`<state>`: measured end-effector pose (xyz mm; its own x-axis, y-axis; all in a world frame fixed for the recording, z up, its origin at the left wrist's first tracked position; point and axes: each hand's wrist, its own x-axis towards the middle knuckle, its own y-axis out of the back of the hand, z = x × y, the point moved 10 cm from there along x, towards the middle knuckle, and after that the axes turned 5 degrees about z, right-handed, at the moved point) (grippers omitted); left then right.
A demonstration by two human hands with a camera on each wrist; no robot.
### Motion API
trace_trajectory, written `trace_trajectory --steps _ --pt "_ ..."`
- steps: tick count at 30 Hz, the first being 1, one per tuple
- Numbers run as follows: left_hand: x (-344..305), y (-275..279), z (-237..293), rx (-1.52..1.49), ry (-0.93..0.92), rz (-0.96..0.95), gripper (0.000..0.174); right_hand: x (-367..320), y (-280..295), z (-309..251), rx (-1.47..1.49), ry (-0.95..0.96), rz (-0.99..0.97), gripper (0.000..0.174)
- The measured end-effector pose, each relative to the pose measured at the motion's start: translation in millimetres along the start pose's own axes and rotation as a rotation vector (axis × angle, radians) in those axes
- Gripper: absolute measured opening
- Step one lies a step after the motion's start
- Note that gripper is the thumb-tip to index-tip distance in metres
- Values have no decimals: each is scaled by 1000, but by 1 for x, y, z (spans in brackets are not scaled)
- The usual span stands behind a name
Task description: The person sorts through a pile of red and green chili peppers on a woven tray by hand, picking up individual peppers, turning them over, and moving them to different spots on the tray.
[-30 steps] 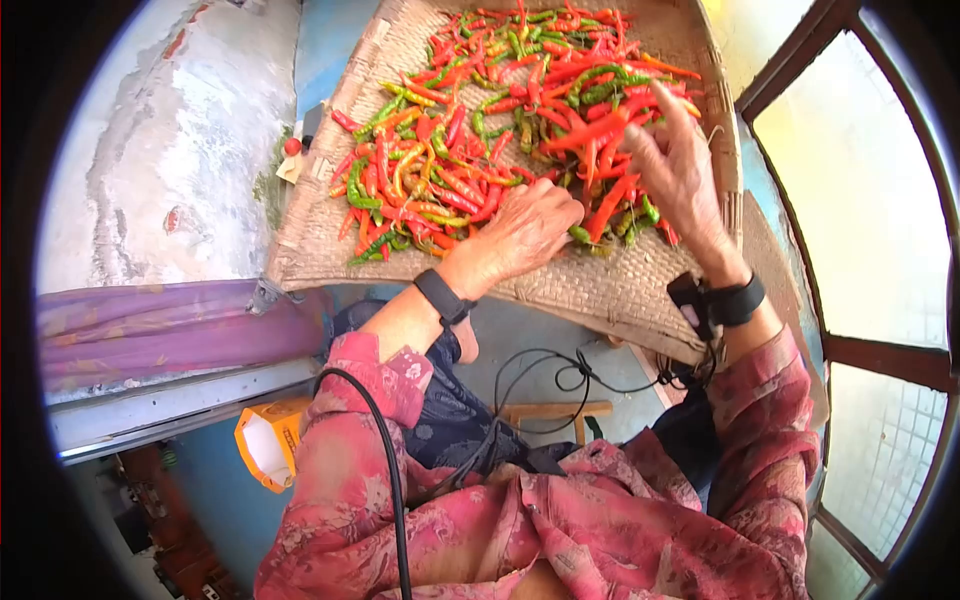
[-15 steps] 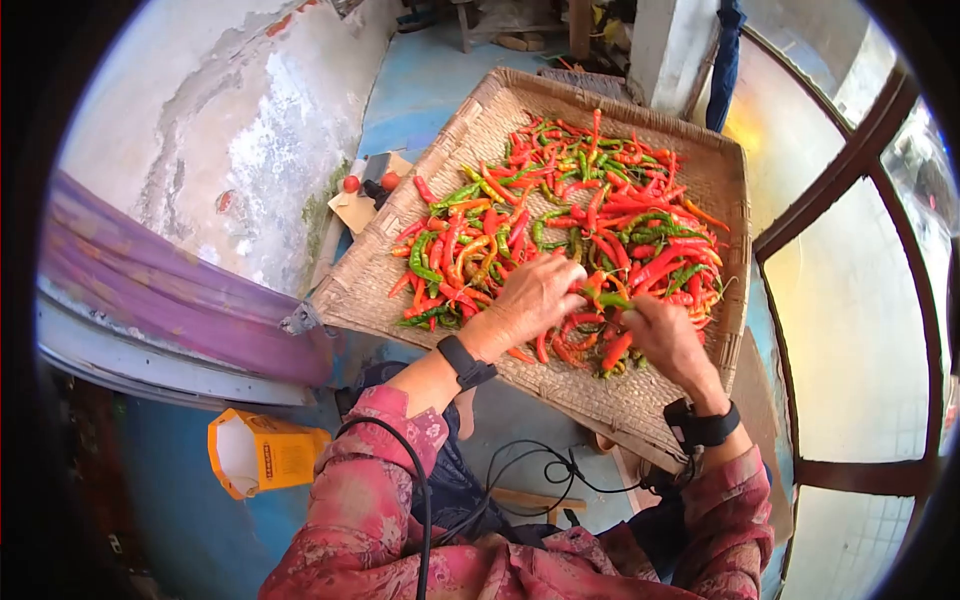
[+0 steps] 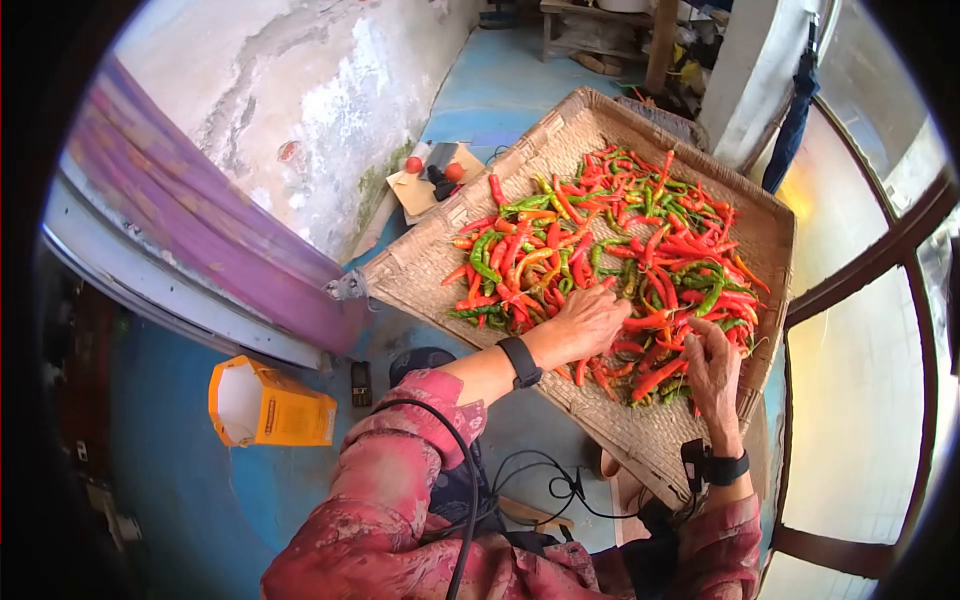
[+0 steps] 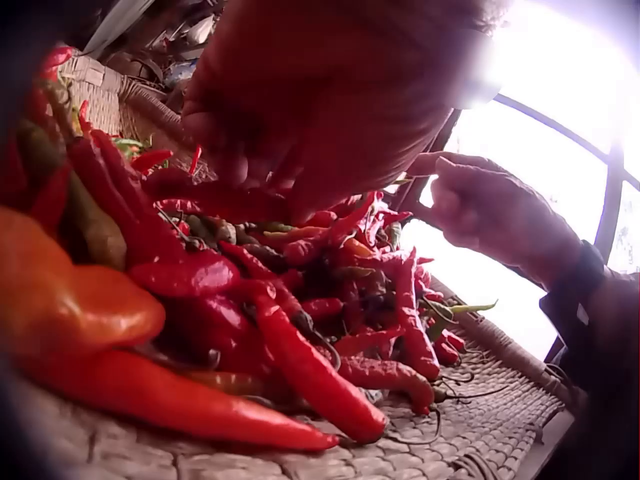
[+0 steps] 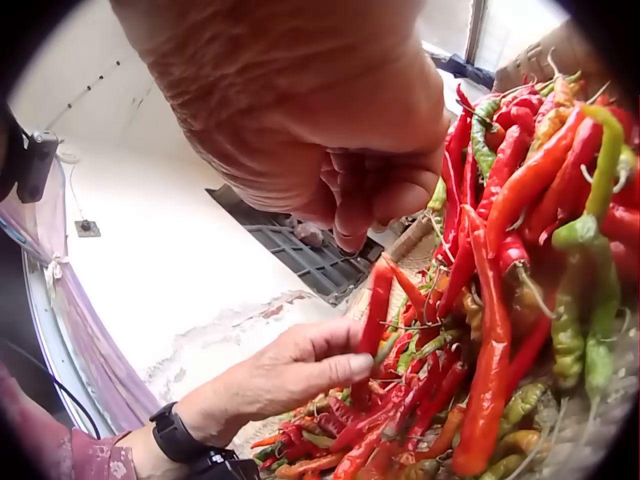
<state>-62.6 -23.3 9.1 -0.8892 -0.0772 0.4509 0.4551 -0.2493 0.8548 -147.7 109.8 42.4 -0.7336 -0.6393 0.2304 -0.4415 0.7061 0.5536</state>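
Observation:
Red, green and orange chili peppers [image 3: 690,245] lie heaped in a woven tray [image 3: 460,290]. Over the heap's near side, my left hand [image 3: 592,322] pinches a red chili pepper [image 5: 376,305], which sticks up between thumb and fingers in the right wrist view. To its right, my right hand [image 3: 715,372] hovers by the heap's near right part with fingers loosely bent. A gap shows between its thumb and forefinger in the left wrist view, and no pepper shows in it. In that view the left hand [image 4: 330,100] arches over the peppers, palm in shadow.
An orange box [image 3: 290,405] and a dark phone [image 3: 361,384] are on the blue floor at left. Black cable [image 3: 545,480] loops below the tray. Windows [image 3: 850,400] line the right; a purple curtain [image 3: 210,190] hangs left. Beyond it, tomatoes [image 3: 455,172] lie near cardboard.
My right hand first came down from above the heap to a green pepper beside the left hand, then drew back right without it. The head view has shifted, showing more floor.

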Motion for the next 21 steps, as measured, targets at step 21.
trace_trajectory --steps 21 --pt "-4 -9 -24 -1283 710 -21 43 -10 -48 7 254 -132 -282 23"
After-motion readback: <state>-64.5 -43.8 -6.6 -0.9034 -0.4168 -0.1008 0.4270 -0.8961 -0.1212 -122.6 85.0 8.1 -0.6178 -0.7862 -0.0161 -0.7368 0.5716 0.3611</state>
